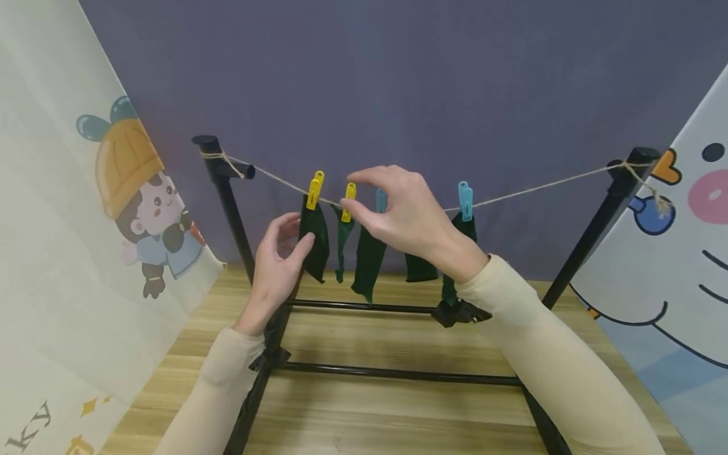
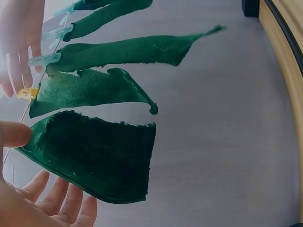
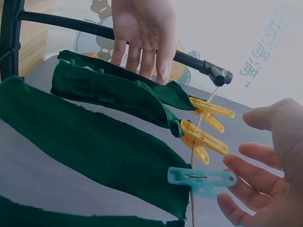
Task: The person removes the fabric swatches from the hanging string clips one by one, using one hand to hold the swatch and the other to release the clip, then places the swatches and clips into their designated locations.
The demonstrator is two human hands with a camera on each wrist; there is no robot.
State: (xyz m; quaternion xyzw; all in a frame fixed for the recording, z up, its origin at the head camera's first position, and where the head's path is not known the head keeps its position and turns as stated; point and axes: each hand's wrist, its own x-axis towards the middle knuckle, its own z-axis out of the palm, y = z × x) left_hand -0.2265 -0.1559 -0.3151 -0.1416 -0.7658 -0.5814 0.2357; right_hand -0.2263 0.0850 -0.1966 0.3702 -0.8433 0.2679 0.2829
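Note:
Several dark green cloth strips hang from a string, held by plastic clothespins. My left hand [image 1: 279, 262] is beside the leftmost cloth [image 1: 314, 240], its thumb in front and its fingers behind, loosely curved. A yellow clothespin [image 1: 315, 191] fixes that cloth to the string. My right hand [image 3: 272, 165] is raised, thumb and fingers apart, around the second yellow clothespin [image 3: 203, 137] in the head view. In the right wrist view a gap separates thumb from fingers, and no clothespin is pinched. A blue clothespin [image 3: 201, 177] is closest to its fingers.
The string [image 1: 529, 189] runs between two black posts, [image 1: 227, 196] the left post among them, of a black pipe frame. Crossbars [image 1: 398, 374] lie low over a wooden tabletop [image 1: 364, 417]. A blue clothespin [image 1: 465, 201] holds cloth farther right. A grey-blue backdrop [image 1: 398, 82] stands behind.

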